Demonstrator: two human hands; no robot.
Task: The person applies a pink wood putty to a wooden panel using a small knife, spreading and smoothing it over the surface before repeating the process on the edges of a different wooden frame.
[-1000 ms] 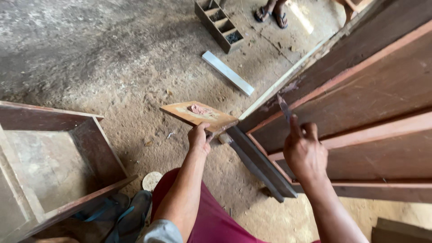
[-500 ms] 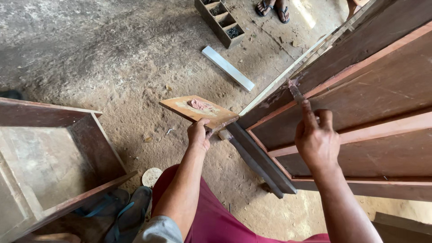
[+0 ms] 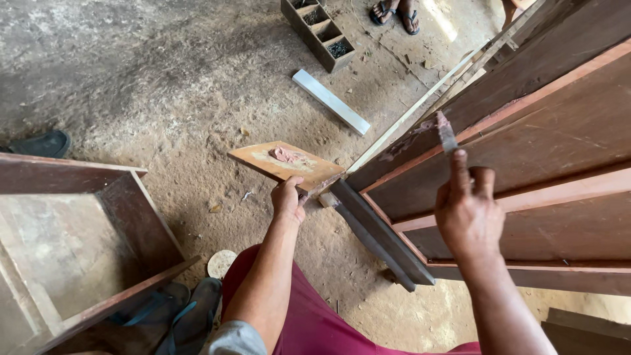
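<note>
My left hand (image 3: 288, 200) grips the near edge of a small flat wooden board (image 3: 282, 163) that carries a dab of reddish-brown putty (image 3: 286, 155). My right hand (image 3: 468, 212) holds a narrow putty knife (image 3: 446, 133), its blade raised against the upper rail of a brown wooden door panel (image 3: 539, 125) that lies slanted at the right. Putty smears show on the rail just left of the blade.
A wooden box frame (image 3: 72, 236) stands at the left. On the dirt floor lie a white bar (image 3: 330, 101), a compartmented tray of small hardware (image 3: 319, 29), a round lid (image 3: 221, 263) and sandals (image 3: 171, 315). Another person's sandalled feet (image 3: 396, 14) are at the top.
My right hand has risen and moved right along the door, carrying the knife blade up to the upper rail. My left hand and its board have stayed nearly still.
</note>
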